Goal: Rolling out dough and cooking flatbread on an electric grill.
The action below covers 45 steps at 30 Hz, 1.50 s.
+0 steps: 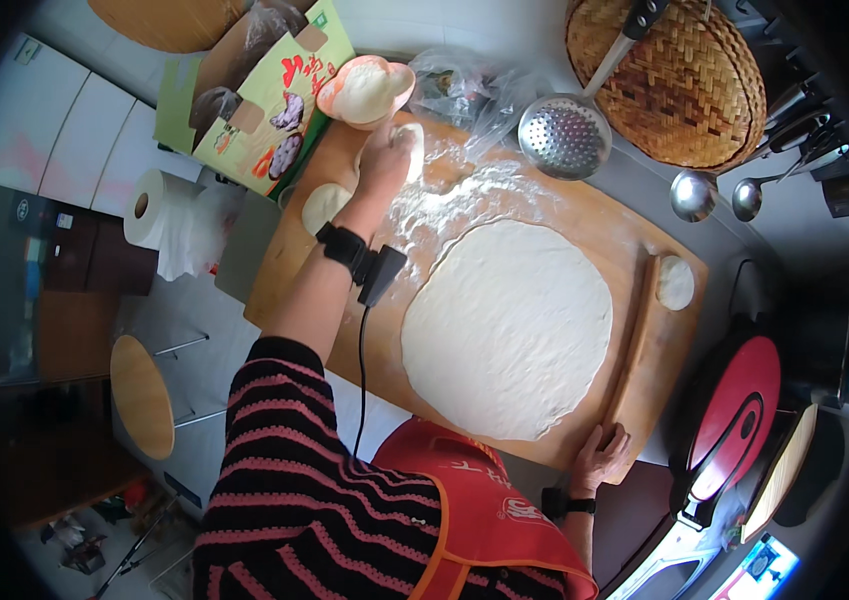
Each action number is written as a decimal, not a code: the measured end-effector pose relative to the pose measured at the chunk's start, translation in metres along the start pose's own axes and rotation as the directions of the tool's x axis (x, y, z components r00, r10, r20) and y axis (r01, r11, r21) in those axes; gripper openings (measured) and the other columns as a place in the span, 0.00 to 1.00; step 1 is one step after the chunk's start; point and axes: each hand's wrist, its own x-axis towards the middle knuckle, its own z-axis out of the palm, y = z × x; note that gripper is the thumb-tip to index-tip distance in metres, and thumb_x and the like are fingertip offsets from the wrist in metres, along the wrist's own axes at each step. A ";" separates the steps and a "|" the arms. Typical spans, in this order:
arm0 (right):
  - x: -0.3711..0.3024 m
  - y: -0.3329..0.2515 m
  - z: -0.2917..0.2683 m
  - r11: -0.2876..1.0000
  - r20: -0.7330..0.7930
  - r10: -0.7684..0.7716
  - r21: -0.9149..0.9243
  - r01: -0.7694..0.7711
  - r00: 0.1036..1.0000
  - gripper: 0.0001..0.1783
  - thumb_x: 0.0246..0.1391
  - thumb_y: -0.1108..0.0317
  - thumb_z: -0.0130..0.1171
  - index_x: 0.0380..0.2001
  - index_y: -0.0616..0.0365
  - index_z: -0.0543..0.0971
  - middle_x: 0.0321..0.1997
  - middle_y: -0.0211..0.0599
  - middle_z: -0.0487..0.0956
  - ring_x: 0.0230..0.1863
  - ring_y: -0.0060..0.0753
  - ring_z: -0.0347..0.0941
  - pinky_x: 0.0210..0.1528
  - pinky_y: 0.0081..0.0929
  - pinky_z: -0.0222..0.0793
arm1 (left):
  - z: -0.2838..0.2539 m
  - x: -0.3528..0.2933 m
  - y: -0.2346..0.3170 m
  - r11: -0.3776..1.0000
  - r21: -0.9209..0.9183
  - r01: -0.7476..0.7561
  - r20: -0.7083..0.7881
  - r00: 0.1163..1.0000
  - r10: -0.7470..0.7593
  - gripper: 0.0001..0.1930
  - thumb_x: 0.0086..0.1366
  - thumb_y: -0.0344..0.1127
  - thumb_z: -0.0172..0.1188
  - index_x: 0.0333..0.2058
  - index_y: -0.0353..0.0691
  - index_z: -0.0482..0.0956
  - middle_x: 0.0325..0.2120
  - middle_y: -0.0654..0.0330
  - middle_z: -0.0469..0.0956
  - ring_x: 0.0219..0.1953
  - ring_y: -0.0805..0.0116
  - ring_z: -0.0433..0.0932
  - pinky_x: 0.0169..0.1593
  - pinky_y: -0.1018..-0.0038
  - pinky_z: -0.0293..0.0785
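Observation:
A large, thin round sheet of dough [509, 330] covers the middle of the wooden board [569, 458]. At the board's far left my left hand [389, 165] is closed over a small piece of dough [413, 150], its fingers mostly hidden. Beside that wrist lies another dough ball [325, 208]. My right hand [601, 457] rests at the board's near right edge with its fingers apart, by the near end of a wooden rolling pin [634, 345]. A third dough piece [675, 283] sits right of the pin's far end. Loose flour [464, 200] is scattered behind the sheet.
A pink bowl of flour [365, 91], a printed carton [274, 110] and clear plastic bags [454, 85] stand behind the board. A skimmer [564, 135], ladles [693, 195] and a woven lid [679, 85] hang at the back right. A red round appliance [739, 415] stands at right.

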 end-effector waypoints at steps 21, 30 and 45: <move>0.001 -0.010 -0.004 0.999 -0.016 -0.023 -0.024 0.022 1.000 0.15 0.49 0.65 0.59 0.39 0.60 0.73 0.33 0.45 0.73 0.36 0.53 0.67 0.39 0.46 0.61 | -0.012 -0.005 0.029 0.971 -0.060 -0.229 0.057 0.971 0.233 0.12 0.66 0.26 0.48 0.44 0.30 0.75 0.40 0.56 0.79 0.45 0.70 0.75 0.52 0.74 0.69; 0.001 -0.004 -0.014 0.997 -0.015 0.054 0.053 -0.053 0.998 0.16 0.44 0.64 0.62 0.38 0.55 0.74 0.34 0.41 0.73 0.38 0.47 0.69 0.41 0.41 0.61 | -0.015 -0.196 0.087 0.968 0.234 -0.086 0.419 0.908 -0.021 0.06 0.60 0.24 0.56 0.37 0.35 0.74 0.28 0.58 0.76 0.32 0.73 0.75 0.38 0.76 0.72; -0.033 0.041 -0.080 0.860 0.124 0.162 0.468 -0.202 0.979 0.17 0.51 0.68 0.58 0.45 0.57 0.73 0.40 0.46 0.74 0.39 0.52 0.73 0.39 0.40 0.71 | 0.122 -0.306 0.223 0.813 -0.202 -0.546 0.895 0.234 0.379 0.06 0.62 0.28 0.53 0.26 0.34 0.69 0.23 0.50 0.74 0.26 0.50 0.74 0.30 0.63 0.70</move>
